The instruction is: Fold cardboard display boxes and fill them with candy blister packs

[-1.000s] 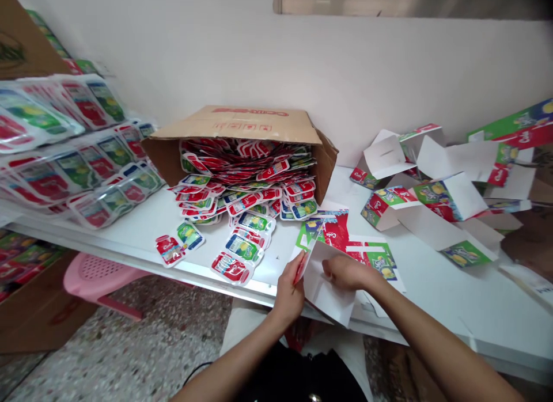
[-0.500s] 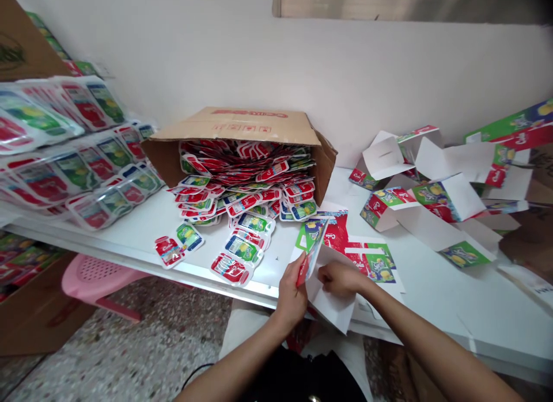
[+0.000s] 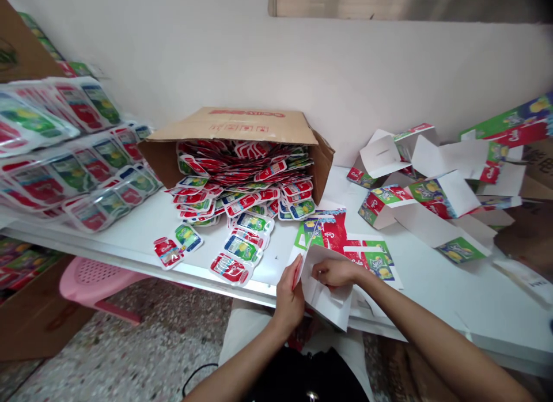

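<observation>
A printed cardboard carton [image 3: 325, 295], white on the inside, is held partly folded at the front edge of the table. My left hand [image 3: 290, 295] is closed around its left side, thumb up along the red printed edge. Inside the fold, my right hand [image 3: 336, 273] has its fingers curled against a white inner flap; its fingertips are partly hidden. Just behind lie flat carton blanks [image 3: 334, 232] with red cola and green lemon print. Several jar-shaped pouches [image 3: 242, 249] in red and green lie to the left of my hands.
An open brown box [image 3: 259, 125] on its side spills pouches onto the white table [image 3: 276, 258]. Stacked pouch strips [image 3: 86, 166] fill the left. Folded cartons [image 3: 432, 200] are heaped on the right. A pink stool [image 3: 99, 278] stands below the table.
My right hand has shifted slightly left, deeper into the carton's fold, and its fingers have moved against the inner flap. The carton's left panel has turned more edge-on in my left hand.
</observation>
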`<state>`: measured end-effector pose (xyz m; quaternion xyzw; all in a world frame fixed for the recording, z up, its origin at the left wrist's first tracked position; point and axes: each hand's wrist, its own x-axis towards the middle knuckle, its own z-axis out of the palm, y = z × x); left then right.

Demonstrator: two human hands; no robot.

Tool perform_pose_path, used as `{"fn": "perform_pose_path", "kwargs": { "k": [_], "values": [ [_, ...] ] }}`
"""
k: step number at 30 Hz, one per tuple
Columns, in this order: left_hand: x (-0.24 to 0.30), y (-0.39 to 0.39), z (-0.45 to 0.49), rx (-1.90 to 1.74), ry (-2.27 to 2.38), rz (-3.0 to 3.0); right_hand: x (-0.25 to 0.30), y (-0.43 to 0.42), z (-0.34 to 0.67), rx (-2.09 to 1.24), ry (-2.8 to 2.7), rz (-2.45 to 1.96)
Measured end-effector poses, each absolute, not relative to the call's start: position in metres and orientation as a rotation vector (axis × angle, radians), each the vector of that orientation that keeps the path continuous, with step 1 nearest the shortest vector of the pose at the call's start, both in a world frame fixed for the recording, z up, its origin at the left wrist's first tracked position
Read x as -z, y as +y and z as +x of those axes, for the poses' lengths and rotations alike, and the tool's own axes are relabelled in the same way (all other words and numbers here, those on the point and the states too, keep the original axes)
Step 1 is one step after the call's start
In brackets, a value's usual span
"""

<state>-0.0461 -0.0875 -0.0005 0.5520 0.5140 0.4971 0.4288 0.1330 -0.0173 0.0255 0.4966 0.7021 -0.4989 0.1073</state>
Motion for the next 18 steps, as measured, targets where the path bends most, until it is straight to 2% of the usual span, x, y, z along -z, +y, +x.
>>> {"fn": "perform_pose_path", "kwargs": {
  "k": [7, 18],
  "values": [
    [0.008, -0.093, -0.047, -1.252, 1.236, 1.366, -0.030, -0.019, 0.134, 1.628, 1.950, 1.488],
    [0.008, -0.095, -0.046, -1.257, 1.245, 1.332, -0.039, -0.019, 0.133, 1.644, 1.906, 1.388]
  ]
}}
